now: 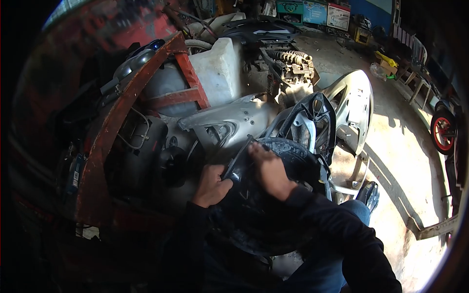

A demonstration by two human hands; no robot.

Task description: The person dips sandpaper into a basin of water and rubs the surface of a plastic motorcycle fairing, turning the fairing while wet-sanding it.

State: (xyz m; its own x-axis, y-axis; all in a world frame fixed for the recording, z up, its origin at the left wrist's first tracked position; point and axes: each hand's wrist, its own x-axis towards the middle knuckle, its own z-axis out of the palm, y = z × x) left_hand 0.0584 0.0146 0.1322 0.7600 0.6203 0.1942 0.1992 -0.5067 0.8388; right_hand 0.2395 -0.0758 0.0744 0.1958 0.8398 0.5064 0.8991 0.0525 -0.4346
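Note:
My left hand (pixel 213 186) is wrapped around the lower end of a narrow, dark, glossy panel (pixel 238 165), its thumb on the near face. The panel stands tilted over the left side of a wide black basin (pixel 288 145), which sits between my legs. My right hand (pixel 270 169) reaches over the basin, its bent fingers pressed together near the panel's upper end. Slight blur covers those fingers, and whatever may be in them is hidden. The basin's inside is dark, with pale smears along the far wall.
Silver-grey motorcycle fairing panels (pixel 239 117) lie just beyond the basin, beside a black frame-like fairing part (pixel 332 122) and a pale panel (pixel 364 102). A rusty red metal frame (pixel 100 161) rises at the left. Farther back are coil-spring shock absorbers (pixel 295 57). A red-rimmed wheel (pixel 443 134) stands at the right.

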